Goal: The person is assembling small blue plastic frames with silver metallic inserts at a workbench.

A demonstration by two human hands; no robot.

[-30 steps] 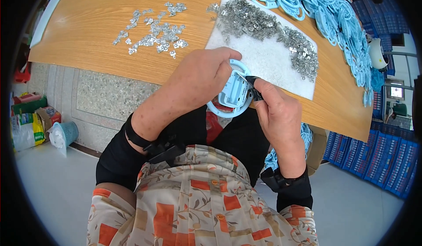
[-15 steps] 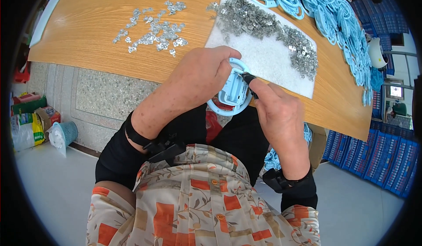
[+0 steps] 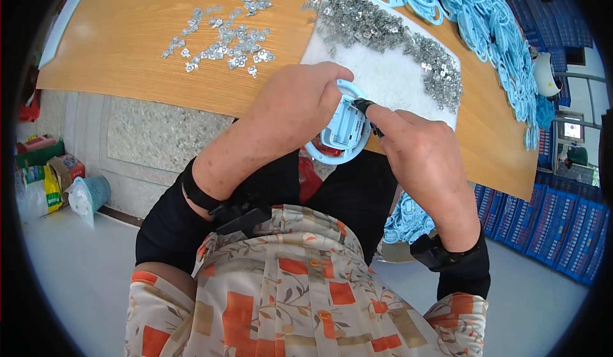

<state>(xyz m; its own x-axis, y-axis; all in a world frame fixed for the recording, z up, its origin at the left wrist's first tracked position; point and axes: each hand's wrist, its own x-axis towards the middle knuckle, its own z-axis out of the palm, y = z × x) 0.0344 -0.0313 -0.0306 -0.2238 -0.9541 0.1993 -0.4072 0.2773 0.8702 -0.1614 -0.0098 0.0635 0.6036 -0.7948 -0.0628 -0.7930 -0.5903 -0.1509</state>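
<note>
My left hand (image 3: 300, 98) is closed on the left rim of a light-blue ring-shaped plastic part (image 3: 345, 129), holding it over my lap at the table's front edge. A boxy hollow sits in the middle of the ring. My right hand (image 3: 424, 153) reaches in from the right, fingers drawn together, with black covers (image 3: 363, 105) on its fingertips. Those tips touch the upper right of the hollow; anything small between them is hidden. Just beyond, a white fibre pad (image 3: 383, 76) carries a heap of small metal clips (image 3: 364, 22).
More loose metal clips (image 3: 239, 41) lie on the wooden table (image 3: 128, 31), left of the pad. Light-blue plastic parts (image 3: 476, 25) are piled along its far right side, and others (image 3: 408, 220) sit below the table. Blue crates (image 3: 549, 226) stand at right.
My right hand and forearm have shifted right, and the black-covered fingertips now sit at the hollow's upper right corner. The plastic part stays in my left hand, nearly unmoved.
</note>
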